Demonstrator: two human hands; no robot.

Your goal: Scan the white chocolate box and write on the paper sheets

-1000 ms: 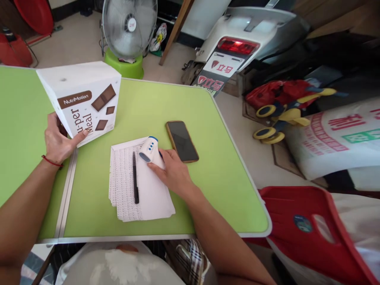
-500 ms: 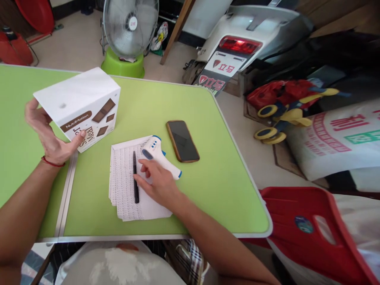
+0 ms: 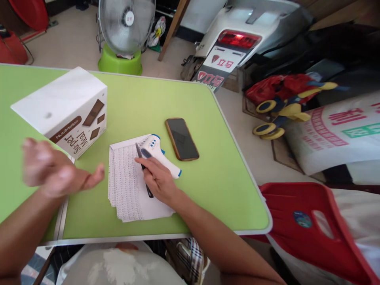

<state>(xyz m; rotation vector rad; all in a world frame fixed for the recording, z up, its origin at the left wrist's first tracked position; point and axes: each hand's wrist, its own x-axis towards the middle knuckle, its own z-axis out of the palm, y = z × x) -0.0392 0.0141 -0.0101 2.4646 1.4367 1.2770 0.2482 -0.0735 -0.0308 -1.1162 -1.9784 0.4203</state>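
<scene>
A black pen lies slantwise over a stack of handwritten sheets, and the fingers of my right hand close around its middle. Just beyond that hand rests a white and blue infrared thermometer, partly on the paper. My left hand, smeared by motion, is in the air with fingers apart and nothing in it. Behind it, on the green table, stands a white box printed "NutriMotion Su-per Meal" with brown bar pictures.
A phone in a brown case lies right of the thermometer on the green table. A red chair stands at the table's right. Beyond the table are a fan on a green stool and a white scooter.
My left hand has let go of the box, which now stands farther left, and moved nearer to me. My right hand has closed on the pen, which has turned.
</scene>
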